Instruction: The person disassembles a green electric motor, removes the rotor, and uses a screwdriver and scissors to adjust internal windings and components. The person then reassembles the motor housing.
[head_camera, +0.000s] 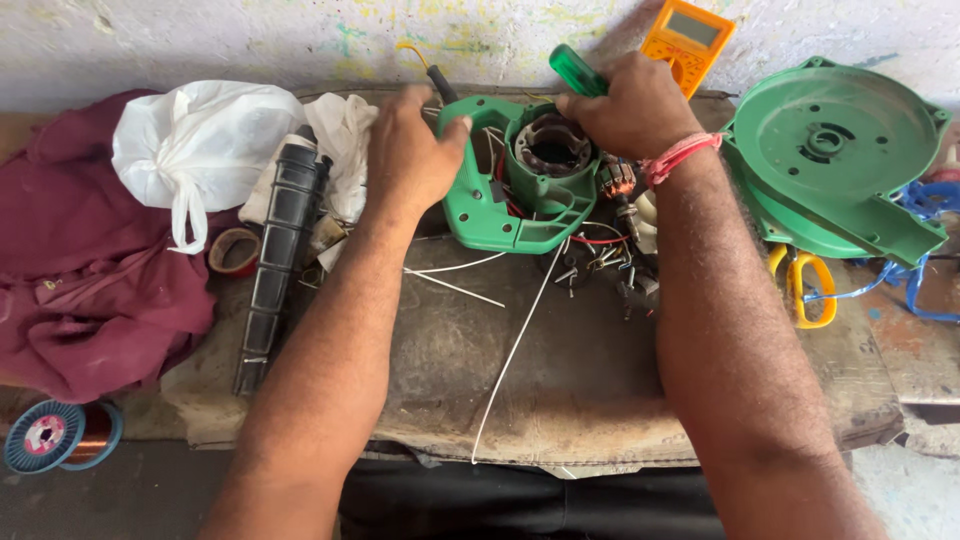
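Bracing the green motor housing (505, 190) at its left edge, the left hand (410, 150) presses fingers down, steadying it while the right hand (630, 105) clenches a green-handled screwdriver (577, 70) over the stator.

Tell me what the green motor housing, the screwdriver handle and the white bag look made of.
Motor housing: likely moulded plastic, matte green, with rounded cast edges. Screwdriver handle: seemingly clear-green hard plastic, glossy highlights; the right hand grips it. White bag: thin plastic film, crinkled, shiny, knotted.
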